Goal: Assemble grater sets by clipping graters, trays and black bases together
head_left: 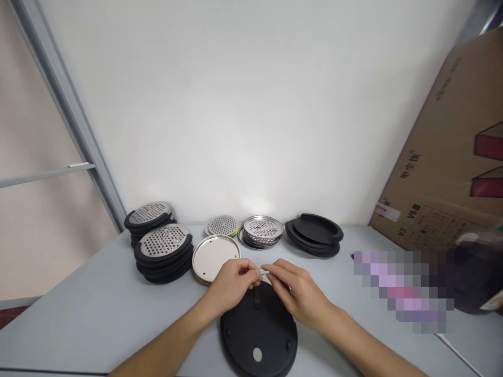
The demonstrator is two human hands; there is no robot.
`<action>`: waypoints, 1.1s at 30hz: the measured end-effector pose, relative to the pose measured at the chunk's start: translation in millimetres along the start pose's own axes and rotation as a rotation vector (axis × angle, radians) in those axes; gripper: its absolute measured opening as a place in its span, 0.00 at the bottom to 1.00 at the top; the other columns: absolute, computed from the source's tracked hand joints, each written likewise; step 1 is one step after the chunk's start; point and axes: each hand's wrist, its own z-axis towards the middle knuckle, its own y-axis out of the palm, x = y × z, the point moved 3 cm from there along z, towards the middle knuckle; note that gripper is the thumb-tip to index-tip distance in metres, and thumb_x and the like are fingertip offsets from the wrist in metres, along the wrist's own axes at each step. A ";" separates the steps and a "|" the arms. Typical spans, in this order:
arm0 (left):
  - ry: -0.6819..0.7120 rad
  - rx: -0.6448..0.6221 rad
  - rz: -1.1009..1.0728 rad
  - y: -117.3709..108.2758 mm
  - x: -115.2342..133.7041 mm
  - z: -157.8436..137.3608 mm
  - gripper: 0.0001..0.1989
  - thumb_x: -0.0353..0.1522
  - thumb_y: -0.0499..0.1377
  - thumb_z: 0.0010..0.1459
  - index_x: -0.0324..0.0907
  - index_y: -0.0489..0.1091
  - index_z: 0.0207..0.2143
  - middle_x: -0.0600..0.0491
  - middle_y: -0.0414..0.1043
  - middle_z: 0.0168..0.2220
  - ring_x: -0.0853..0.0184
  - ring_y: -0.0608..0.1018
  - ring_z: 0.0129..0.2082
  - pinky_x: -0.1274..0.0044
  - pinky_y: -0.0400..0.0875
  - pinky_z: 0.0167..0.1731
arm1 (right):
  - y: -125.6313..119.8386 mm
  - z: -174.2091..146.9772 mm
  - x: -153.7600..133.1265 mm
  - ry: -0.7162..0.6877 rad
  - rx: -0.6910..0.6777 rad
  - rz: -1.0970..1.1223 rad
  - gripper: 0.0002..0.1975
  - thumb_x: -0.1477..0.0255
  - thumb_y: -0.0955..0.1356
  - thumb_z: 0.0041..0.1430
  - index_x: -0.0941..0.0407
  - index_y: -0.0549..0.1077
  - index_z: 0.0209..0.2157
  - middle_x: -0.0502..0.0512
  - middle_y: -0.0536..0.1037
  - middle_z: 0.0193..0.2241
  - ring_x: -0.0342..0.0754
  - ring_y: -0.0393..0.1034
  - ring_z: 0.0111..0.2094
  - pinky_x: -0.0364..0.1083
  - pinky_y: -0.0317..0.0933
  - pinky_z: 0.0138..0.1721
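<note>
Left hand [234, 283] and right hand [296, 289] pinch a pale strip [264, 272] between their fingers [250, 274]. The black disc [259, 325] lies at six o'clock from them.

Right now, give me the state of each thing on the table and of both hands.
Left hand: fingertips pinched at the thin pale strip
Right hand: fingertips pinched at the same strip
Thin pale strip: between the hands
Black disc: lying flat
Pale plate: lying flat
Black-rimmed perforated discs: two stacks
Black discs: stacked
</note>
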 end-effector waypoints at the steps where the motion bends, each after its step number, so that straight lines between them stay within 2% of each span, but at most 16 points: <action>1: -0.004 -0.007 -0.008 0.2 -0.5 0.0 0.12 0.36 0.57 0.55 0.38 0.70 0.24 0.56 0.68 0.23 0.72 0.67 0.23 0.79 0.61 0.26 | 0.1 0.0 0.2 0.006 0.006 0.003 0.15 0.74 0.59 0.67 0.54 0.72 0.49 0.58 0.75 0.34 0.48 0.70 0.34 0.45 0.64 0.34; 8: 0.005 -0.034 -0.136 -0.3 -10.0 1.8 0.12 0.35 0.62 0.51 0.38 0.69 0.37 0.55 0.69 0.28 0.70 0.72 0.28 0.78 0.69 0.29 | -1.7 -0.1 13.5 0.088 0.105 -0.019 0.13 0.72 0.58 0.68 0.56 0.72 0.46 0.58 0.75 0.35 0.49 0.70 0.34 0.46 0.64 0.36; 12: 0.047 0.026 -0.048 -2.5 -10.1 2.3 0.09 0.35 0.59 0.54 0.38 0.71 0.35 0.54 0.69 0.27 0.69 0.72 0.27 0.77 0.69 0.29 | -3.4 -0.1 11.2 0.091 0.098 0.022 0.12 0.72 0.59 0.68 0.56 0.72 0.46 0.57 0.75 0.34 0.48 0.70 0.34 0.46 0.64 0.36; 17: 0.107 -0.024 -0.029 -0.1 -3.1 0.7 0.13 0.39 0.57 0.58 0.37 0.72 0.34 0.54 0.69 0.27 0.69 0.72 0.28 0.77 0.68 0.30 | -1.9 -0.2 3.2 0.051 0.060 0.052 0.13 0.73 0.59 0.67 0.54 0.71 0.48 0.56 0.74 0.34 0.48 0.69 0.35 0.45 0.63 0.36; 21: 0.106 -0.001 -0.012 0.0 -0.7 0.0 0.13 0.39 0.56 0.59 0.37 0.71 0.29 0.56 0.67 0.24 0.71 0.69 0.25 0.79 0.65 0.28 | 3.2 -1.3 4.5 0.015 0.012 -0.040 0.15 0.73 0.58 0.68 0.53 0.69 0.52 0.57 0.71 0.34 0.48 0.68 0.33 0.45 0.63 0.33; 27: 0.033 -0.075 -0.082 0.2 1.8 -1.0 0.13 0.38 0.57 0.58 0.37 0.69 0.27 0.56 0.67 0.23 0.73 0.67 0.23 0.79 0.61 0.27 | 7.2 -3.5 5.3 -0.041 -0.058 -0.234 0.17 0.75 0.56 0.67 0.55 0.64 0.55 0.57 0.69 0.34 0.47 0.66 0.30 0.44 0.62 0.31; 30: 0.005 -0.079 -0.109 -0.7 2.3 -1.6 0.13 0.38 0.58 0.57 0.37 0.69 0.26 0.56 0.67 0.24 0.73 0.66 0.23 0.79 0.60 0.27 | 5.6 -3.4 1.9 -0.045 -0.074 -0.293 0.16 0.76 0.56 0.67 0.56 0.65 0.52 0.56 0.69 0.34 0.46 0.65 0.28 0.44 0.60 0.28; 33: -0.011 -0.084 -0.125 -0.6 0.0 -1.6 0.13 0.38 0.59 0.56 0.36 0.69 0.27 0.55 0.68 0.24 0.73 0.66 0.23 0.79 0.60 0.27 | 4.7 -3.0 -0.9 -0.053 -0.073 -0.264 0.13 0.77 0.55 0.67 0.56 0.67 0.45 0.55 0.68 0.32 0.45 0.64 0.28 0.43 0.59 0.28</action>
